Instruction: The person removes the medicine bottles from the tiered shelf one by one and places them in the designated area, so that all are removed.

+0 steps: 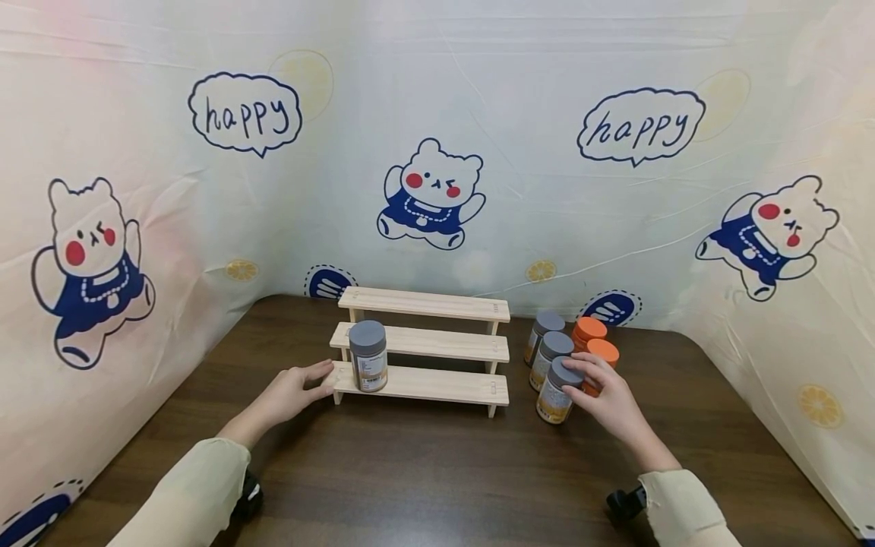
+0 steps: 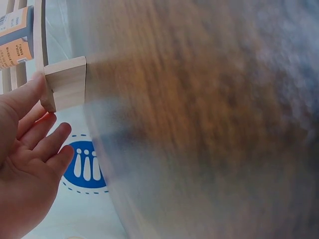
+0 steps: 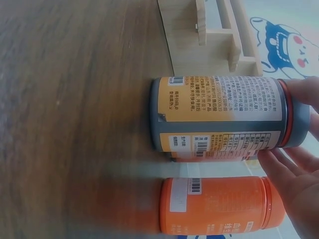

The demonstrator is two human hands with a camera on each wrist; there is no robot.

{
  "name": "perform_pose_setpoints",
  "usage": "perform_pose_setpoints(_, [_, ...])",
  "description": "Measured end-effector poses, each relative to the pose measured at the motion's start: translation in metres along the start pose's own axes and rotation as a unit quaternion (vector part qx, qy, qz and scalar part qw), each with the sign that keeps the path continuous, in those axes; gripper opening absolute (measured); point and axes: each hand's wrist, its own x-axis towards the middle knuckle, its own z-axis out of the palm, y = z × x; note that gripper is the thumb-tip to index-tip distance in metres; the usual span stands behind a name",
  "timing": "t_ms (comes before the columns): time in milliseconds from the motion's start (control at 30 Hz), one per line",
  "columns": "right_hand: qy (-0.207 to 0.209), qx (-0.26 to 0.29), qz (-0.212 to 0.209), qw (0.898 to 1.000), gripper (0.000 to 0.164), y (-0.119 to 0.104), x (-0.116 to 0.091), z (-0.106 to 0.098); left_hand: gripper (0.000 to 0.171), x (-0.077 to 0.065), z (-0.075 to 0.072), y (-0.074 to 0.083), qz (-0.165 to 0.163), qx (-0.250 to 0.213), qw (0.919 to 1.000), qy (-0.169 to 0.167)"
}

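Observation:
My left hand [image 1: 290, 391] pinches the left end of the lowest step of a three-step wooden rack [image 1: 437, 386], thumb and fingertips at the board's edge in the left wrist view. A grey-capped jar [image 1: 369, 357] stands upright on that step near its left end. Over to the right, my right hand [image 1: 608, 391] grips the grey cap of another jar [image 1: 555, 395], thumb on one side and fingers on the other. That jar has a yellow and white label [image 3: 219, 114] and is upright, nearest to me in its group.
Behind the gripped jar stand two more grey-capped jars [image 1: 551, 349]. Beside them are two orange jars [image 1: 601, 351], the nearer partly hidden by my right hand. All rest on a dark wooden table [image 1: 410, 471], with a printed cloth [image 1: 519, 91] hanging around it.

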Motion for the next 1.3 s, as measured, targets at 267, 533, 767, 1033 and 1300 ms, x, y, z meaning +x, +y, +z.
perform_pose_setpoints(267, [0.004,-0.014,-0.008,1.0,0.033,-0.004,0.002,-0.003,0.051,-0.001,0.0,0.001,0.0,0.0,1.0,-0.001])
perform_pose_setpoints(533, [0.018,-0.032,-0.023,0.999,0.034,-0.017,0.009,-0.008,0.051,-0.002,-0.002,0.003,-0.003,-0.002,1.0,-0.004])
perform_pose_setpoints(767, [0.017,-0.034,-0.041,0.998,0.035,-0.038,0.021,-0.009,0.052,-0.001,-0.001,0.001,-0.004,-0.003,1.0,-0.005])
perform_pose_setpoints(1033, [0.0,-0.015,-0.086,0.996,0.035,-0.075,0.04,0.003,0.052,0.0,-0.003,0.0,-0.005,-0.003,1.0,-0.007])
perform_pose_setpoints(1300, [-0.044,0.0,-0.105,0.994,0.033,-0.127,0.052,0.019,0.052,-0.001,-0.002,0.001,-0.001,-0.001,1.0,-0.006])
